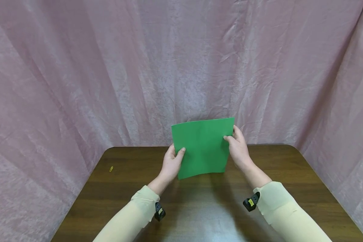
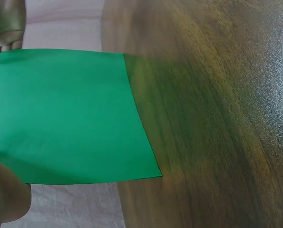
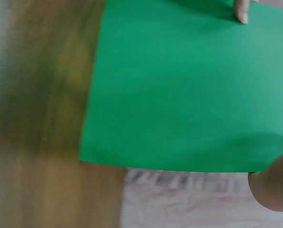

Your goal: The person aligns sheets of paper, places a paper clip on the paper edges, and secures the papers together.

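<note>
A green sheet [image 1: 203, 148], like thin card or paper, is held up above the table, its face towards the head camera and slightly bowed. My left hand [image 1: 171, 163] pinches its left edge, thumb on the near face and fingers behind. At the right edge, higher up, my right hand [image 1: 238, 147] pinches it the same way. Both wrist views show the green sheet [image 2: 65, 118] spread between the hands, with its lower edge [image 3: 91, 95] over the wood. The fingers behind the sheet are mostly hidden.
A small yellow paper clip [image 1: 111, 168] lies on the brown wooden table [image 1: 133, 178] at the far left. Pink curtains [image 1: 181, 67] hang behind the table and along both sides. Each wrist carries a small black strapped device [image 1: 159, 211].
</note>
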`<state>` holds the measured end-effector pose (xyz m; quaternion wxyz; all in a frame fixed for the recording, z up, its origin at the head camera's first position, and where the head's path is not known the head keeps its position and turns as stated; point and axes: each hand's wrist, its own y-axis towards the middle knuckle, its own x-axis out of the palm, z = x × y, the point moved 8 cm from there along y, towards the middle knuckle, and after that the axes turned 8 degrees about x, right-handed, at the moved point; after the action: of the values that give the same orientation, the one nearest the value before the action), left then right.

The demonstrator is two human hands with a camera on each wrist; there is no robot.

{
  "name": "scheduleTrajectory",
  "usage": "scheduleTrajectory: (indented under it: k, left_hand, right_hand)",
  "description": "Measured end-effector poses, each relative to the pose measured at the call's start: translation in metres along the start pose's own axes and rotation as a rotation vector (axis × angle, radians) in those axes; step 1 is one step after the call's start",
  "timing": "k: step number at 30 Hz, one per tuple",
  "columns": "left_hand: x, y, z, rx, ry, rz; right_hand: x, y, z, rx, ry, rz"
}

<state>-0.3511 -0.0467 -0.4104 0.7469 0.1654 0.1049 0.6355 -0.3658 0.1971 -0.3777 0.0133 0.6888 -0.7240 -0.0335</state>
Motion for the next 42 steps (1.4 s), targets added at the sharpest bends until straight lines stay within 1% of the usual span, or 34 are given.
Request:
scheduleTrajectory:
  k: [2,4,7,11,14,17,26,31,36,39,42]
  left_hand:
    - [0.001,0.000,0.000,0.005,0.006,-0.001]
    - [0.001,0.000,0.000,0.010,0.012,0.004]
    - [0.000,0.001,-0.002,0.016,0.013,0.011]
    - [-0.003,0.003,-0.019,0.009,-0.001,0.005]
    - [-0.005,0.005,-0.034,-0.005,-0.006,0.001]
    - [-0.007,0.006,-0.041,-0.014,-0.005,0.001]
    - [-0.009,0.009,-0.038,0.019,0.033,0.024]
    - [-0.010,0.011,-0.039,0.012,0.042,0.007]
    - [-0.009,0.011,-0.042,-0.008,0.035,-0.004]
    - [-0.008,0.011,-0.042,-0.007,0.029,-0.007]
    - [-0.008,0.011,-0.042,-0.002,0.027,0.001]
  right_hand:
    - [-0.001,0.000,0.013,0.045,0.019,0.013]
    - [-0.002,-0.001,0.026,0.073,0.027,0.023]
    - [-0.003,-0.002,0.041,0.087,0.035,0.027]
    - [-0.001,-0.004,0.053,0.083,0.043,0.021]
    - [0.000,-0.006,0.056,0.069,0.053,0.024]
    - [0.001,-0.008,0.057,0.057,0.069,0.037]
    - [0.004,-0.011,0.056,0.036,0.135,0.071]
    - [0.006,-0.014,0.057,0.044,0.153,0.069]
    - [0.007,-0.014,0.058,0.040,0.156,0.050]
    - [0.008,-0.015,0.059,0.041,0.153,0.038]
    - [0.009,-0.016,0.060,0.056,0.119,0.046]
